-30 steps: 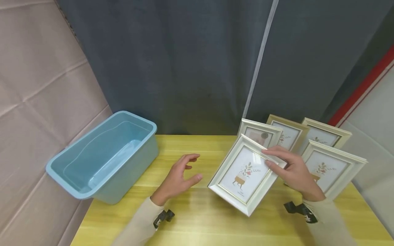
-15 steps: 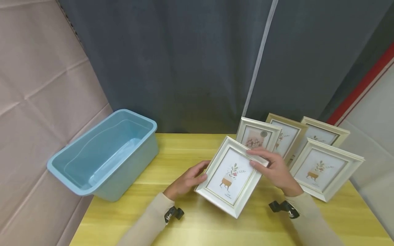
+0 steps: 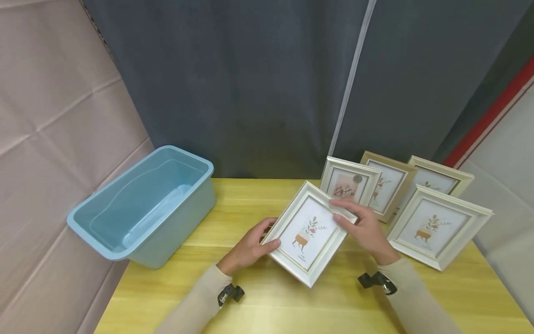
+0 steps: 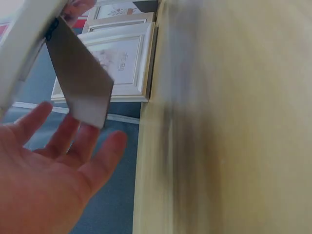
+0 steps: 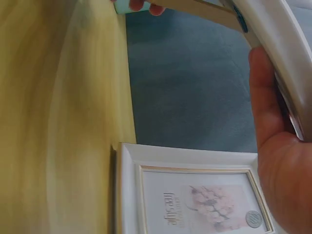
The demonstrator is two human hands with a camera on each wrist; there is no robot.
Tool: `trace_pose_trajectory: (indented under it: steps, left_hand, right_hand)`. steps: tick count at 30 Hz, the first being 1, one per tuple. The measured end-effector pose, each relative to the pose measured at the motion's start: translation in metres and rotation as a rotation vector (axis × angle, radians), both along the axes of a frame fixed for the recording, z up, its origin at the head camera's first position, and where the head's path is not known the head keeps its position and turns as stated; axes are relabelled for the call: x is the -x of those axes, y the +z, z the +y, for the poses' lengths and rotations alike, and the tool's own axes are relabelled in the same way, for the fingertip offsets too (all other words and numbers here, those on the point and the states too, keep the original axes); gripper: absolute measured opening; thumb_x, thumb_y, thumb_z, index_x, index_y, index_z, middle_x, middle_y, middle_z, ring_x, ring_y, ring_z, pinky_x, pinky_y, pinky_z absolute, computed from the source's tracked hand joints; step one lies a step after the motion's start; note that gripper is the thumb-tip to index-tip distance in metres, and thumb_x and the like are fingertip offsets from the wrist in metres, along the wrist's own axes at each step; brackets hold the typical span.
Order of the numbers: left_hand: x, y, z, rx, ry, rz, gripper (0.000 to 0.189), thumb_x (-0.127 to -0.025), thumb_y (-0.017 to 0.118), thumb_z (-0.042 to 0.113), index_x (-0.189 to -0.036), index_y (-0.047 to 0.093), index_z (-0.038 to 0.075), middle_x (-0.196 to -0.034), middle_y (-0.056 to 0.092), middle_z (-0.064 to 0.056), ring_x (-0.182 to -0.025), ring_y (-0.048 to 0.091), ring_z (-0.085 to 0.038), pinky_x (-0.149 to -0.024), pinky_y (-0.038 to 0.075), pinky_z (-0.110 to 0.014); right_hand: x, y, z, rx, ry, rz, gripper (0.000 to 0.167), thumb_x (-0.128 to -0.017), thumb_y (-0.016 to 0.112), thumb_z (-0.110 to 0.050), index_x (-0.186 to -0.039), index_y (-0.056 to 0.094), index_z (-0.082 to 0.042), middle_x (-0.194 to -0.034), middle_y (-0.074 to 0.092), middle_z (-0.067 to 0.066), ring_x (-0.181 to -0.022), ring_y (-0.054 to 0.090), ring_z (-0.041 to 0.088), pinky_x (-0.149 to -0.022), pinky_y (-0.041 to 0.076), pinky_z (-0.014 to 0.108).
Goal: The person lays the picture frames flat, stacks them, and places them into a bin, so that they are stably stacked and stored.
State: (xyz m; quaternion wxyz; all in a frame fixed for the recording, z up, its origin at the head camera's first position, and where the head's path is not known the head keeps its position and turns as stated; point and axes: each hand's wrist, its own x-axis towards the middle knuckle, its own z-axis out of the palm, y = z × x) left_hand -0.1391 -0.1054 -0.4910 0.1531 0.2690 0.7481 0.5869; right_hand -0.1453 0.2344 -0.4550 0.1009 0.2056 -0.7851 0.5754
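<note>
A white picture frame (image 3: 306,232) with a potted-plant print is held tilted above the table between both hands. My right hand (image 3: 363,227) grips its upper right edge, thumb on the front and fingers reaching behind. At the opposite edge is my left hand (image 3: 252,246), thumb over the front border and the other fingers behind. From the left wrist, the frame's brown easel leg (image 4: 80,78) stands out from the back, with the fingertips of the left hand (image 4: 53,170) right at its lower end. The right wrist view shows the right hand (image 5: 278,146) along the frame's side.
Several more picture frames stand at the right: a small white one (image 3: 333,172) with a pink print, a tan one (image 3: 408,169), a cream one (image 3: 463,178) and a white one (image 3: 479,218). A blue plastic tub (image 3: 179,222) sits on the wooden table (image 3: 267,306) at left.
The right hand has brought the picture frame leftward, away from the standing frames. My left hand has moved right and taken hold of its left edge.
</note>
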Motion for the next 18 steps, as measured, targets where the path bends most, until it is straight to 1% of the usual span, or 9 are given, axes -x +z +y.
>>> trace_pose_trajectory:
  steps: [2,4,8,11,13,14,15,17,18]
  left_hand:
    - [-0.003,-0.001,-0.001,-0.011,0.018,-0.005,0.064,-0.104,0.065,0.038,-0.159,0.041,0.017,-0.146,0.057,-0.009,-0.123,0.063,-0.023,-0.097,0.059,-0.034]
    - [-0.006,-0.002,-0.002,-0.020,0.032,-0.002,0.064,-0.104,0.066,0.034,-0.160,0.040,0.017,-0.146,0.057,-0.009,-0.124,0.062,-0.023,-0.096,0.059,-0.034]
    - [-0.010,-0.006,-0.006,-0.020,0.081,0.013,0.067,-0.103,0.068,0.027,-0.161,0.037,0.019,-0.147,0.058,-0.007,-0.124,0.061,-0.023,-0.098,0.057,-0.035]
    - [-0.014,-0.008,-0.008,-0.050,0.135,-0.018,0.073,-0.101,0.070,0.023,-0.164,0.033,0.023,-0.151,0.053,-0.009,-0.126,0.060,-0.025,-0.100,0.056,-0.034]
    - [-0.018,-0.011,-0.008,-0.100,0.168,-0.045,0.077,-0.101,0.071,0.020,-0.166,0.029,0.025,-0.155,0.048,-0.014,-0.127,0.059,-0.028,-0.100,0.056,-0.033]
    - [-0.020,-0.011,-0.008,-0.129,0.183,-0.062,0.080,-0.100,0.071,0.018,-0.167,0.027,0.026,-0.156,0.045,-0.016,-0.127,0.058,-0.029,-0.101,0.056,-0.032]
    - [-0.023,-0.011,-0.007,-0.159,0.193,-0.075,0.083,-0.100,0.072,0.016,-0.168,0.026,0.026,-0.156,0.043,-0.018,-0.127,0.057,-0.029,-0.101,0.056,-0.031]
    - [-0.027,-0.012,-0.006,-0.205,0.210,-0.090,0.085,-0.099,0.072,0.012,-0.168,0.025,0.025,-0.156,0.042,-0.019,-0.124,0.057,-0.028,-0.098,0.058,-0.031]
    - [-0.029,-0.012,-0.005,-0.226,0.213,-0.094,0.086,-0.098,0.072,0.011,-0.169,0.024,0.022,-0.155,0.042,-0.021,-0.125,0.057,-0.028,-0.099,0.058,-0.031]
  right_hand:
    - [0.000,-0.003,-0.001,0.006,-0.014,-0.020,0.036,-0.098,0.070,0.003,-0.133,0.070,0.000,-0.137,0.066,-0.019,-0.115,0.064,0.001,-0.079,0.062,0.024]
    - [0.000,-0.007,-0.001,0.011,-0.034,-0.044,0.036,-0.098,0.069,0.002,-0.134,0.069,0.000,-0.138,0.064,-0.021,-0.113,0.066,0.001,-0.077,0.063,0.026]
    - [0.001,-0.013,-0.001,0.018,-0.070,-0.106,0.038,-0.101,0.069,-0.004,-0.138,0.066,-0.001,-0.142,0.065,-0.011,-0.100,0.072,0.003,-0.074,0.064,0.030]
    - [0.000,-0.018,-0.003,0.006,-0.106,-0.138,0.038,-0.102,0.069,-0.009,-0.140,0.066,-0.004,-0.147,0.065,0.005,-0.093,0.074,0.004,-0.073,0.065,0.031]
    - [-0.002,-0.020,-0.006,-0.001,-0.137,-0.154,0.039,-0.102,0.070,-0.011,-0.141,0.066,-0.006,-0.149,0.064,0.008,-0.094,0.073,0.003,-0.074,0.064,0.030]
    - [-0.004,-0.021,-0.007,-0.005,-0.155,-0.166,0.039,-0.103,0.070,-0.013,-0.141,0.067,-0.007,-0.151,0.061,0.014,-0.096,0.072,0.001,-0.075,0.064,0.028]
    - [-0.006,-0.021,-0.009,0.000,-0.169,-0.179,0.039,-0.103,0.070,-0.014,-0.141,0.066,-0.007,-0.152,0.060,0.015,-0.098,0.071,0.000,-0.076,0.064,0.028]
    - [-0.009,-0.021,-0.014,0.018,-0.193,-0.208,0.040,-0.103,0.071,-0.015,-0.141,0.066,-0.007,-0.151,0.060,0.015,-0.101,0.069,0.000,-0.078,0.063,0.027]
    - [-0.010,-0.021,-0.015,0.031,-0.202,-0.220,0.041,-0.103,0.070,-0.015,-0.142,0.065,-0.007,-0.151,0.061,0.015,-0.101,0.069,0.000,-0.078,0.063,0.027]
